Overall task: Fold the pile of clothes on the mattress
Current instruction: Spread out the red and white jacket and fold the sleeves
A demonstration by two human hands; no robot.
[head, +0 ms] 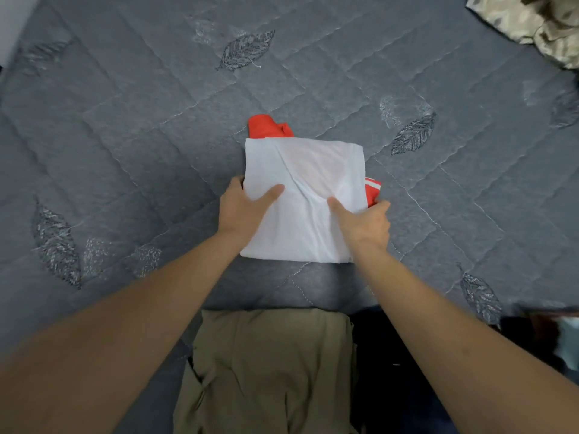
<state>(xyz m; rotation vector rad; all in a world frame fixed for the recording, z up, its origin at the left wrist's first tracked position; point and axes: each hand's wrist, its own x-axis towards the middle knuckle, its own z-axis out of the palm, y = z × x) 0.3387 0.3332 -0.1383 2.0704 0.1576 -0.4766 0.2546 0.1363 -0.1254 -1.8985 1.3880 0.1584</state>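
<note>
— Two hands on folded white garment [305, 202], centre of grey quilted mattress [125, 136]. Red garment [269, 126] underneath, showing at far and right edges.

— Grip state?

— Left hand [241, 211]: thumb on top, fingers curled under left edge. Right hand [365, 220]: same at right edge. Khaki garment [269, 364] nearer, patterned cloth [539, 23] far right.

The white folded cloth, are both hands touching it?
Touching. The head view shows the left hand and right hand gripping the white folded cloth, thumbs on top.
</note>
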